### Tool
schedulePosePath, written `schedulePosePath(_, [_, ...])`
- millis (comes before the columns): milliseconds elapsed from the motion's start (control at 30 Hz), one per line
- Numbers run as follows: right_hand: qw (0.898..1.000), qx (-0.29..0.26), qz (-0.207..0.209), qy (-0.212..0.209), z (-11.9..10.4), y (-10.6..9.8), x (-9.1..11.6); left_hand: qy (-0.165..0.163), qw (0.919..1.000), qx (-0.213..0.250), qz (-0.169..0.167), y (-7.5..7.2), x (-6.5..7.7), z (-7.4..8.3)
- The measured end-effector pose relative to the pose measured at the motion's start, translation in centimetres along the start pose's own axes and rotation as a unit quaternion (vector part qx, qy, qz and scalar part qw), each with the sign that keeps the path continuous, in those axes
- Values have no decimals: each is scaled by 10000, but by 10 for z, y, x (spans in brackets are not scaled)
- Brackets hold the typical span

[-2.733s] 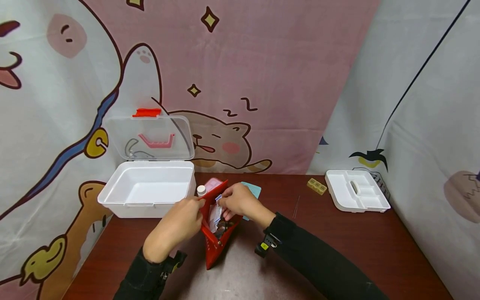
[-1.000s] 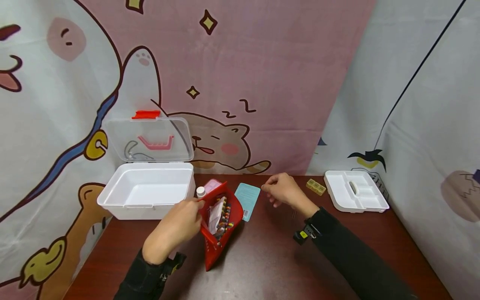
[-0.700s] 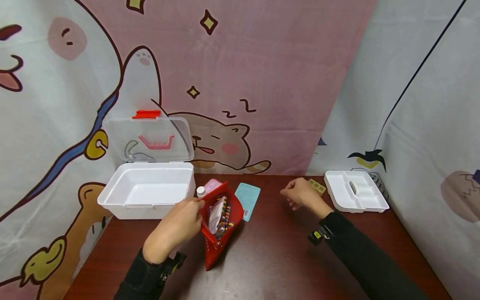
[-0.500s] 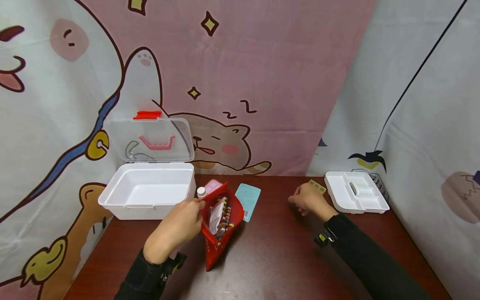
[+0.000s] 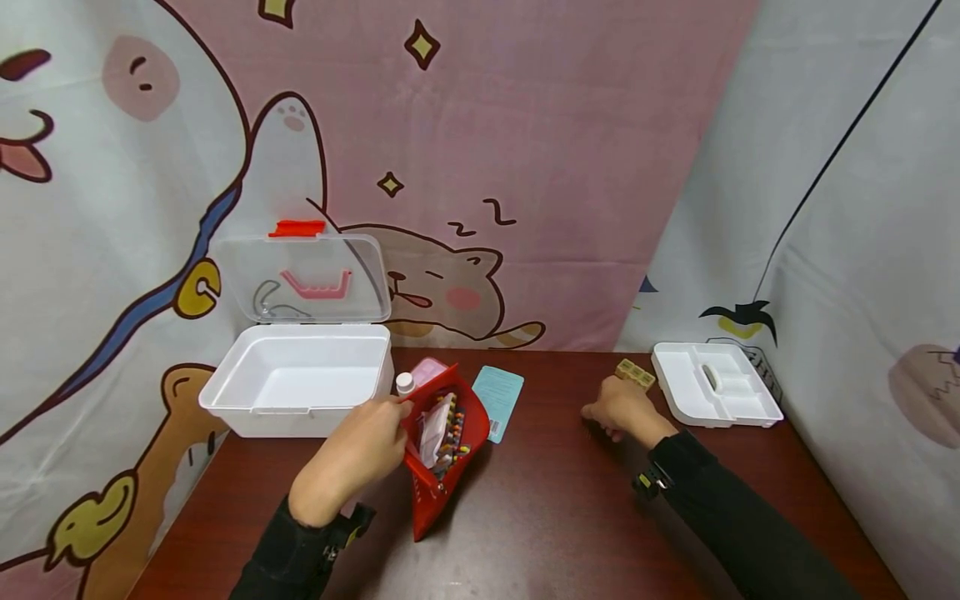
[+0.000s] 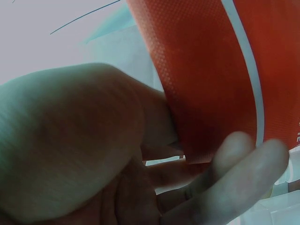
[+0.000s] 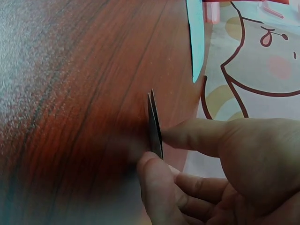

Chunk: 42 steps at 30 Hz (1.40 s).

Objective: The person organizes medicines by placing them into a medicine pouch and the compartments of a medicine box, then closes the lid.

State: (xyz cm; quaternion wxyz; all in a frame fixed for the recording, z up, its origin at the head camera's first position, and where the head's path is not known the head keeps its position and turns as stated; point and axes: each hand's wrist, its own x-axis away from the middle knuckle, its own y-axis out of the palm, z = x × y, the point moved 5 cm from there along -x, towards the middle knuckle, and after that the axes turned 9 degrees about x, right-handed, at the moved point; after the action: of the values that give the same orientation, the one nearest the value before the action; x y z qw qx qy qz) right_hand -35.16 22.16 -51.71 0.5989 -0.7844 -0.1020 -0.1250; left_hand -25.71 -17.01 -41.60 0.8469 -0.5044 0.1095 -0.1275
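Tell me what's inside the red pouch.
At the mouth of the red pouch, a pale packet and small multicoloured pieces show. Whatever lies beneath them is covered and cannot be seen.

A red pouch [image 5: 475,423] gapes on the table [image 5: 532,517], small items [image 5: 435,435] inside, its rim gripped by the left hand [image 5: 358,450]. The right hand [image 5: 624,410] pinches grey tweezers [image 7: 154,124], tips slightly apart.

head view forward and down, wrists close
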Motion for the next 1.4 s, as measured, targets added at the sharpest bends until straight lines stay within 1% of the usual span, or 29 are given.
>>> schedulePosePath(167, [9998,-187,21,-89,0,3,-1,-42,10000,17,-20,0,0,1])
schedulePosePath(400, [9996,-227,90,-121,-6,4,-1,-76,10000,46,-45,0,0,0])
schedulePosePath(733, [9972,-640,153,-366,-29,0,7,-76,9999,61,-49,1,0,0])
schedulePosePath(967, [9931,-924,210,-689,-56,-3,19,-100,9999,68,-76,1,0,1])
schedulePosePath(1200, [9901,-1026,239,-926,-86,-3,30,-152,9998,68,-117,1,0,0])
schedulePosePath(1400, [9809,-1423,145,-1322,-121,-8,48,-158,9998,92,-121,0,0,0])
